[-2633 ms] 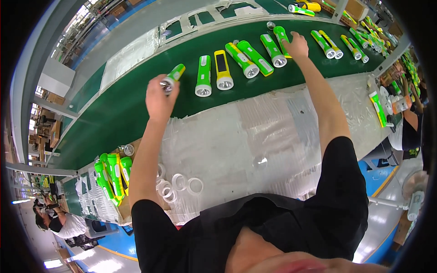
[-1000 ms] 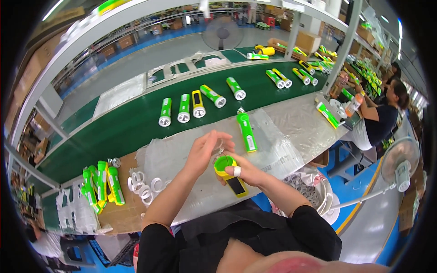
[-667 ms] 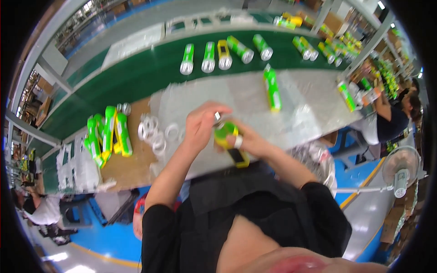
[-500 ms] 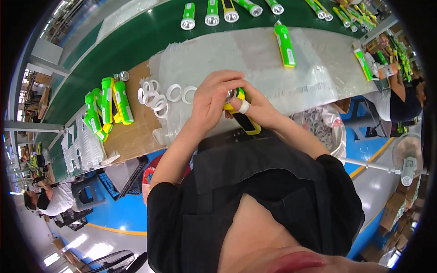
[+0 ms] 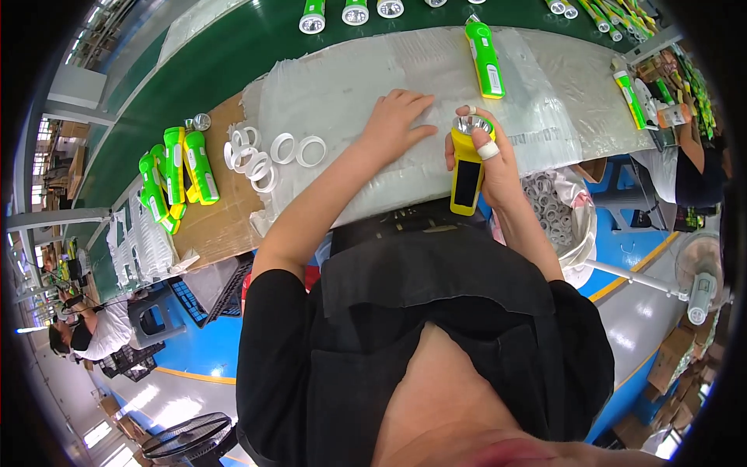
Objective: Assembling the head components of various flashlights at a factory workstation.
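My right hand [image 5: 502, 170] is wrapped round a yellow flashlight [image 5: 466, 177] with a dark panel on its side. Its clear lens end points up and away from me, and white wraps show on two of my fingers. To its left, my left hand [image 5: 395, 124] is empty, fingers apart, over the plastic-covered table [image 5: 350, 86]. Beyond the right hand lies a green flashlight [image 5: 485, 64]. Several white rings [image 5: 311, 151] are spread left of my left hand, some overlapping.
A pile of green and yellow flashlights [image 5: 201, 167] rests on cardboard at the left. More flashlights [image 5: 355, 12] line the green surface at the far side. A white sack of rings [image 5: 554, 214] hangs by the table's near edge. Another person [image 5: 696, 163] sits at the right.
My left hand has come off the flashlight and opened. My right hand has carried the flashlight to the right. The whole view has shifted slightly.
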A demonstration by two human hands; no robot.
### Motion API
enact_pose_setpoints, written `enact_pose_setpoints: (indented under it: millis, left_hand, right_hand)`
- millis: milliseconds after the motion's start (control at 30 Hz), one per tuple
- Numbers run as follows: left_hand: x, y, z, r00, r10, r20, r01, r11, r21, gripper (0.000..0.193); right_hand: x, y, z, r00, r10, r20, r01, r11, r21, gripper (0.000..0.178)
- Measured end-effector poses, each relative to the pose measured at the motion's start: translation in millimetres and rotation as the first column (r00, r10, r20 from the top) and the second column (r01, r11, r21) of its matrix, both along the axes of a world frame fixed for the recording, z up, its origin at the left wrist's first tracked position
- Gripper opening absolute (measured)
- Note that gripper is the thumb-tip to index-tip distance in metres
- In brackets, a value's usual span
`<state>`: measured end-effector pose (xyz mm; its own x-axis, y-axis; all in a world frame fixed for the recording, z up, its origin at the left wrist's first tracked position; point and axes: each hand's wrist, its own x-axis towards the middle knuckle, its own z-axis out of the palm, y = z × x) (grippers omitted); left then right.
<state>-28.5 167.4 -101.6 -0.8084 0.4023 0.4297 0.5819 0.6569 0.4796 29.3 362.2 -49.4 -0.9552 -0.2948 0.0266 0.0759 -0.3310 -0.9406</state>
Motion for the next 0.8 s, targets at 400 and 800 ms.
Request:
enact_pose_setpoints:
  millis: [400, 800]
  left_hand:
    - [48.3, -7.8, 74.7, 0.992, -0.117, -0.037, 0.123, 0.959, 0.257, 0.035]
    - [78.3, -28.4, 59.0, 0.989, -0.052, -0.135, 0.104, 0.905, 0.413, 0.038]
  right_hand:
    - [-7.9, -14.0, 15.2, 0.977, 0.214, 0.010, -0.214, 0.976, -0.028, 0.045]
    - [-7.6, -53.2, 14.3, 0.885, 0.465, 0.018, -0.465, 0.885, 0.028, 0.037]
